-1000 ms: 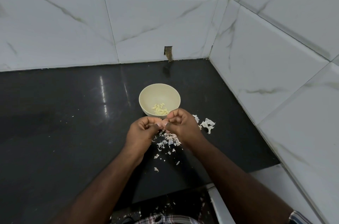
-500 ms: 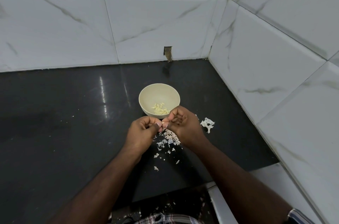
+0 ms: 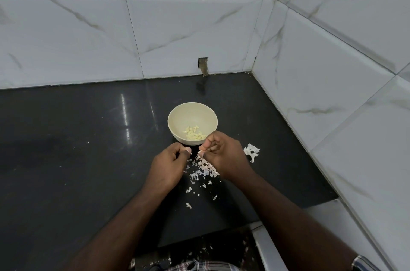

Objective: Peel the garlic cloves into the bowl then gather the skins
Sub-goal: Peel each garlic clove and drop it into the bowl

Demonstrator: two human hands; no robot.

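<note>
A cream bowl (image 3: 192, 123) sits on the dark counter (image 3: 66, 148). Inside the bowl lies a small heap of peeled garlic cloves (image 3: 194, 133), so some of the peeling looks done.

Just in front of the bowl, two hands work close together. The right hand (image 3: 221, 153) has its fingers curled and pinches a small pale bit, which looks like a clove or a piece of skin. The left hand (image 3: 169, 163) has its fingers curled in with the thumb on top. I cannot tell if it holds anything.

In front of the bowl, under the hands, lie many skins (image 3: 203, 167) spread on the counter. A bigger white skin piece (image 3: 251, 151) lies to the right of the bowl.

The skins are not gathered yet. I think that job is still to do.
</note>
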